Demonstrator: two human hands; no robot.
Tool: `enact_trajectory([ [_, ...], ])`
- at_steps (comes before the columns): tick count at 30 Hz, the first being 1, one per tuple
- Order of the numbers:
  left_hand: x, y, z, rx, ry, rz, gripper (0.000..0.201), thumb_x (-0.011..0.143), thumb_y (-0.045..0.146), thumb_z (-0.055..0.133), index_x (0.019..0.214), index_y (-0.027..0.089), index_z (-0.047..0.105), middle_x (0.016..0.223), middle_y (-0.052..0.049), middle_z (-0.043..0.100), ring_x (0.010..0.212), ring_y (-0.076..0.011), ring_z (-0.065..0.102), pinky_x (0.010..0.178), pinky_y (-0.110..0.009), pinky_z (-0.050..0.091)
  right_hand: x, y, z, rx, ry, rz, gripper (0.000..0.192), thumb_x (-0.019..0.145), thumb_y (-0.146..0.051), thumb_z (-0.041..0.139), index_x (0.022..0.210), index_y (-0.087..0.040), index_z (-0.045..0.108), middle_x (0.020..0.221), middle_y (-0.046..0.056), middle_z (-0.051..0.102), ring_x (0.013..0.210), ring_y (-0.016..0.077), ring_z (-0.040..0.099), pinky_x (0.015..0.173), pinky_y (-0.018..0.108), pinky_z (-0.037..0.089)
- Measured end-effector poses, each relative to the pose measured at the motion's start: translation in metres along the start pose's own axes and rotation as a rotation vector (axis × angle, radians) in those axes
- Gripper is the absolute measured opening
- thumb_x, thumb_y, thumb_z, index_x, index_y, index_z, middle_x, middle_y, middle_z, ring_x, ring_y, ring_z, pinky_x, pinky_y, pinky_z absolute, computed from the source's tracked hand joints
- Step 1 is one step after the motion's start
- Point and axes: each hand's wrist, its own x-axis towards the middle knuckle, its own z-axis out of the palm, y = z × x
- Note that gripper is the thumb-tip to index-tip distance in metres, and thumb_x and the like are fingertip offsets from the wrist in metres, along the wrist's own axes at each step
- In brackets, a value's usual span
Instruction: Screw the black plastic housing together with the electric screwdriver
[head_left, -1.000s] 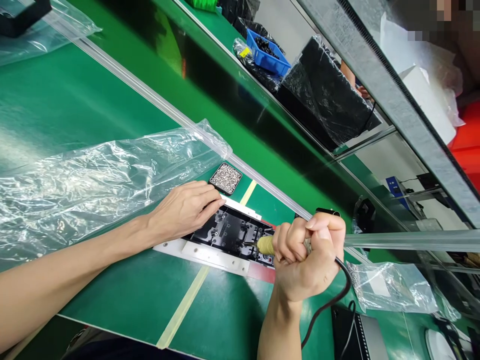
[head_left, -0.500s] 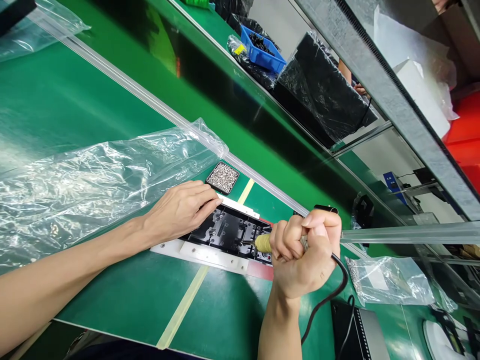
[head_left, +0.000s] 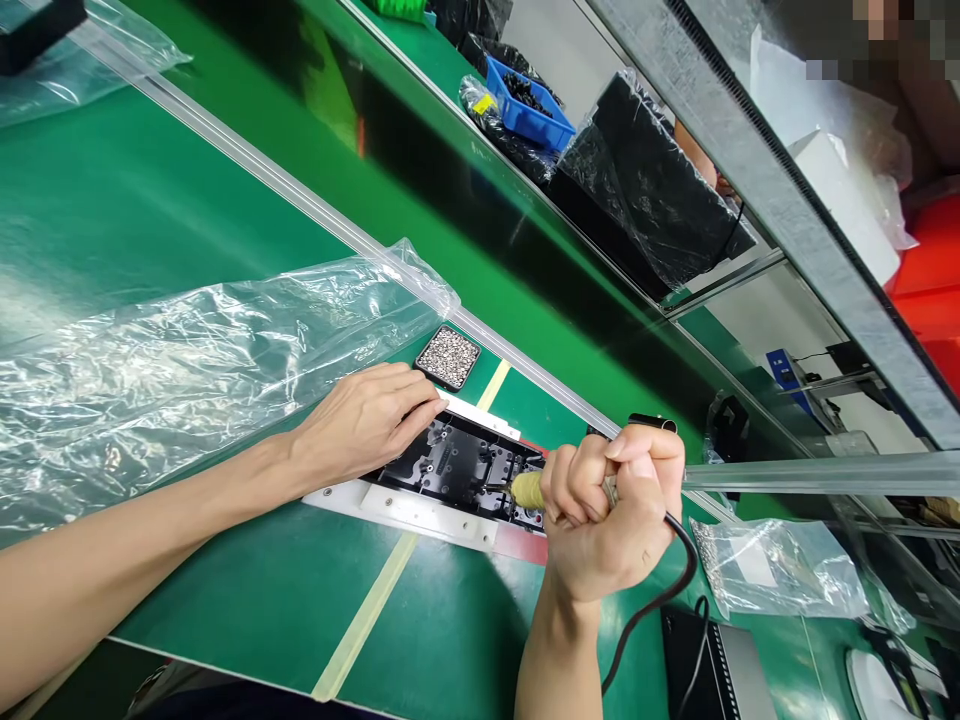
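Black assy [head_left: 457, 465] w/ white border lies flat on the green bench [head_left: 247, 590], near its far rail, partly on a red patch and just right of a yellow tape line [head_left: 367, 615]. Left hand [head_left: 360, 420] lies palm-down on the assy's left/far end, fingers spread flat, gripping nothing; prob. there to pin the part so it can't slide or twist under tool load. Right hand [head_left: 615, 510] is fisted tight round a powered driver [head_left: 529, 490], yellowish nose pointing left into the assy's right end, bit tip on or just at the black surface – contact too small to tell. Black cord [head_left: 675, 580] loops off the wrist side toward the near edge.

Small tray of screws [head_left: 448, 357] sits just beyond the assy, close to the left hand's fingertips, so a short reach. Clear plastic bag [head_left: 187, 350] covers the bench to the left, edge near the left wrist. Smaller bag [head_left: 780, 570] lies right of the driver hand.

Room: open green bench in front of the assy toward the near edge. Far side is tight – alu rail [head_left: 525, 375] runs just behind tray and driver top.
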Motion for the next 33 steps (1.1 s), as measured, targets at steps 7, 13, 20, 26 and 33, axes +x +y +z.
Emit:
enact_trajectory([
  [7,0.0010,0.0004,-0.0010,0.013,0.002,0.026,0.034,0.112,0.032,0.042,0.090,0.016,0.062,0.083,-0.003,0.065,0.079,-0.0192,0.058,0.078,-0.037,0.043,-0.0002,0.0004,0.0005,-0.015,0.012,0.011,0.023,0.106,-0.020,0.040,0.089,-0.022,0.055,0.053,-0.010,0.020,0.041,0.0041,0.015,0.040,0.012,0.027],
  [13,0.0003,0.0000,-0.0010,0.001,0.009,0.023,0.034,0.112,0.032,0.042,0.089,0.017,0.062,0.082,-0.002,0.064,0.079,-0.0192,0.058,0.077,-0.038,0.042,-0.0006,-0.0006,0.0003,-0.010,0.016,0.024,0.023,0.106,-0.020,0.040,0.089,-0.022,0.055,0.053,-0.010,0.021,0.041,0.0040,0.015,0.040,0.011,0.028],
  [20,-0.0006,-0.0011,-0.0001,-0.017,0.000,0.004,0.033,0.112,0.032,0.043,0.091,0.017,0.062,0.084,-0.002,0.064,0.080,-0.0191,0.058,0.078,-0.037,0.042,-0.0003,-0.0006,0.0016,-0.002,-0.005,0.027,0.023,0.106,-0.019,0.038,0.088,-0.022,0.054,0.053,-0.010,0.020,0.041,0.0039,0.015,0.040,0.011,0.028],
  [26,-0.0019,-0.0021,0.0005,-0.024,-0.004,0.008,0.033,0.112,0.033,0.042,0.093,0.017,0.064,0.085,-0.002,0.064,0.079,-0.0185,0.056,0.079,-0.037,0.042,-0.0011,-0.0007,0.0017,0.015,-0.012,0.012,0.024,0.107,-0.020,0.038,0.088,-0.022,0.053,0.053,-0.010,0.020,0.042,0.0034,0.015,0.041,0.011,0.028],
  [33,-0.0016,-0.0025,0.0016,-0.020,-0.011,-0.005,0.036,0.113,0.035,0.040,0.093,0.017,0.064,0.085,-0.003,0.064,0.080,-0.0195,0.056,0.079,-0.038,0.042,-0.0012,0.0001,0.0022,0.036,-0.017,0.011,0.025,0.107,-0.019,0.037,0.089,-0.022,0.054,0.053,-0.010,0.019,0.041,0.0036,0.014,0.041,0.011,0.027],
])
